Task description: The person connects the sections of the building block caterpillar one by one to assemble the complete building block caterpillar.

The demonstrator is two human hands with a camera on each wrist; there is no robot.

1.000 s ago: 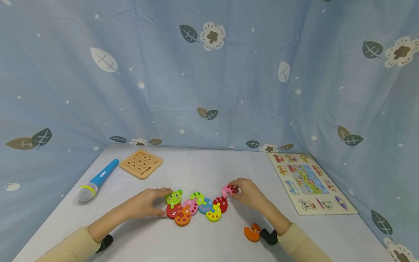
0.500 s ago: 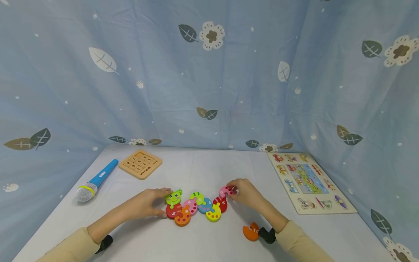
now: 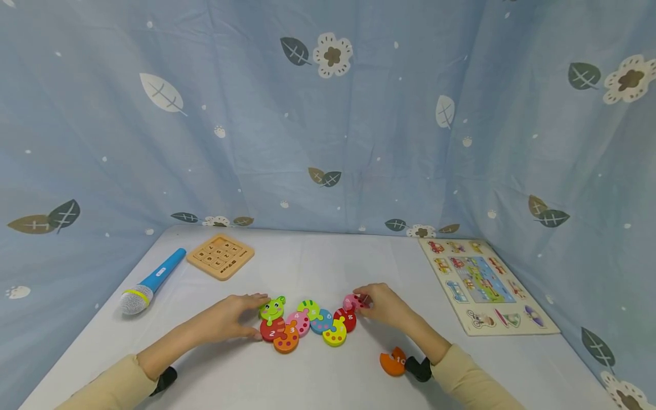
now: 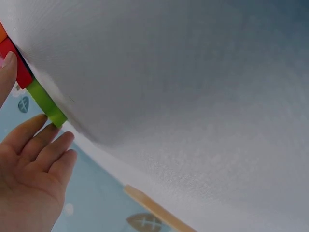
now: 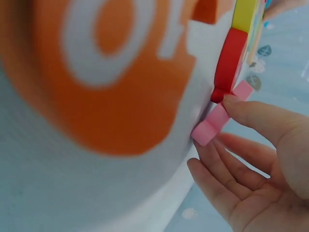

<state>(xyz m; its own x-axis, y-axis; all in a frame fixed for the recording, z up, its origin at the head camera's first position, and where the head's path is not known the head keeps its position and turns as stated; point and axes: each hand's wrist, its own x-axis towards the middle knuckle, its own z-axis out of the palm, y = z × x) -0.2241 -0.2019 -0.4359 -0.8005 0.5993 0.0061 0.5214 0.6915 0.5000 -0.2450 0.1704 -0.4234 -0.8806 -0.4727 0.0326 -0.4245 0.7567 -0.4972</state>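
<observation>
A caterpillar number puzzle lies across the table, led by a green head piece [image 3: 272,309] and a red piece 2 [image 3: 272,329]. At its left end, my left hand [image 3: 229,319] rests its fingertips on the head's edge and its thumb by piece 2, fingers fairly straight. My right hand [image 3: 388,306] pinches a pink puzzle piece [image 5: 216,121] between thumb and fingers. In the right wrist view the pink piece is tilted and meets the red piece 8 [image 5: 231,63] at the chain's right end. Near my right forearm lies an orange piece 10 [image 3: 393,363].
A blue toy microphone [image 3: 154,283] and a wooden number board [image 3: 221,257] lie at the back left. On the right is a picture puzzle board [image 3: 487,287]. Black wrist mounts [image 3: 419,369] sit by the sleeves. A patterned blue curtain [image 3: 328,125] stands behind the table.
My right hand has brought the pink piece left and slightly toward me, against piece 8; the piece has become tilted. My left hand has stayed in place.
</observation>
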